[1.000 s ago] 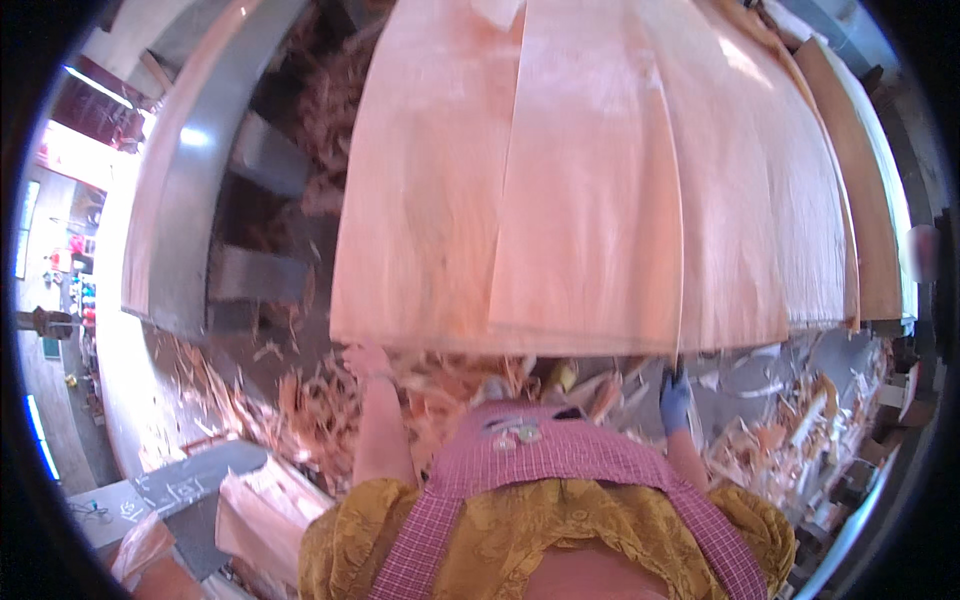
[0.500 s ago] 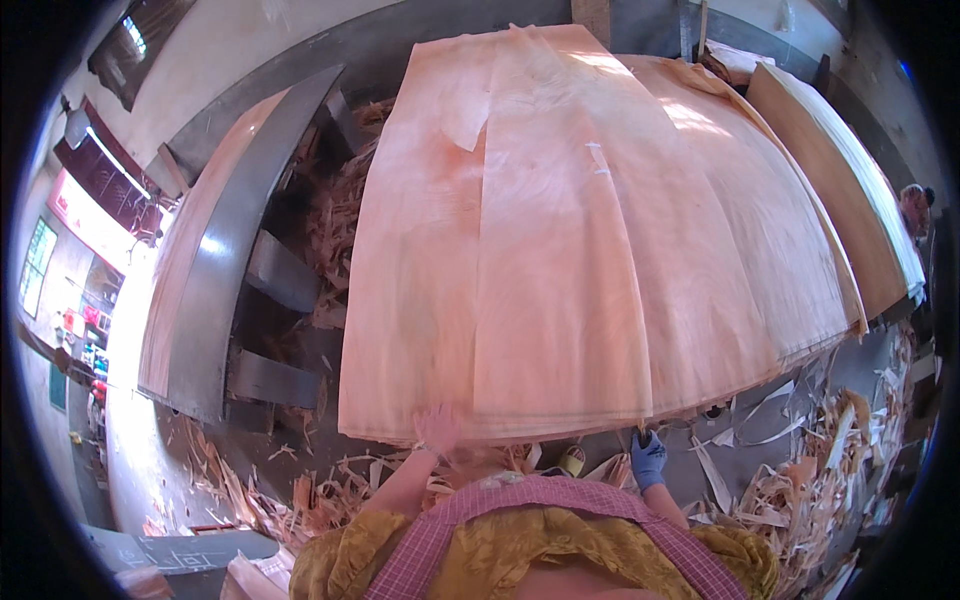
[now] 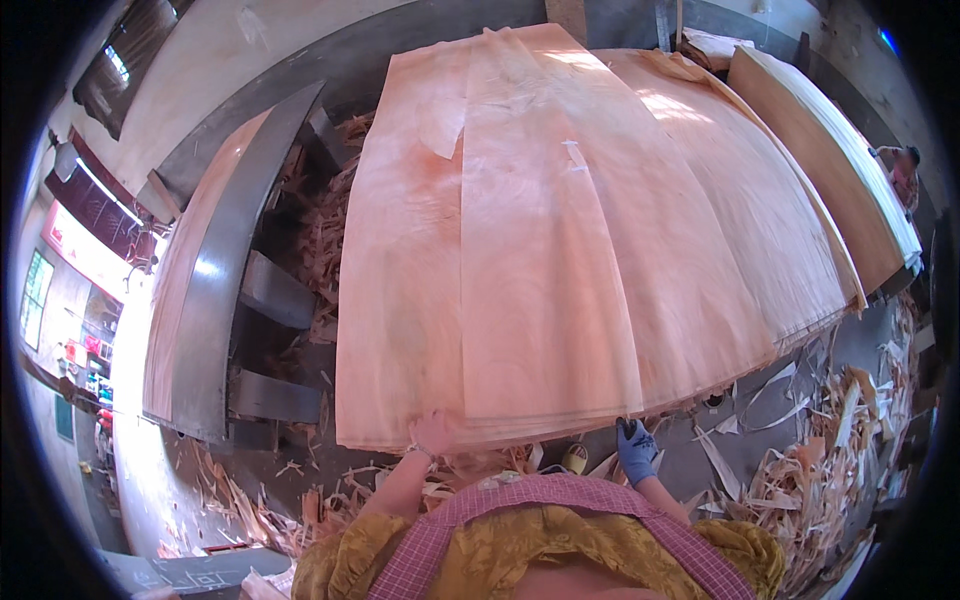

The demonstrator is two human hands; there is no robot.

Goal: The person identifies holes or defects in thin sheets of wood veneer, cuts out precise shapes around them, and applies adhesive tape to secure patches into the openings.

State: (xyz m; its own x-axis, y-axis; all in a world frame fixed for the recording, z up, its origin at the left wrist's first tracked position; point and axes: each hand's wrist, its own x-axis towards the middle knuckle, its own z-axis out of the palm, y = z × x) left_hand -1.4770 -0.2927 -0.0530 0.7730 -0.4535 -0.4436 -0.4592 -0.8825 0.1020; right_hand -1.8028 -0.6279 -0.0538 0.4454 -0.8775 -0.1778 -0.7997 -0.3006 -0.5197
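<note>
A broad stack of thin pinkish wood veneer sheets (image 3: 540,300) fills the middle, its top sheets overlapping like a fan. My bare left hand (image 3: 432,432) lies on the near edge of the leftmost sheet, fingers stretched over it and slightly blurred. At the near corner of the middle sheet, my right hand (image 3: 636,450) in a blue glove is closed beside the stack's edge. Something small and dark shows at its fingertips; I cannot make out what. A torn flap and a small white patch mark the top sheets.
A grey metal panel (image 3: 215,270) with more veneer stands at left, beside grey supports (image 3: 278,397). Veneer scraps (image 3: 810,470) litter the floor. Another veneer stack (image 3: 820,165) leans at far right, where a person (image 3: 905,175) stands. A yellowish slipper (image 3: 575,458) lies below the near edge.
The view has shifted slightly, moving the far part of the stack leftward. My right hand has moved a little up and left, to the sheet's corner. My left hand stays near the edge.
</note>
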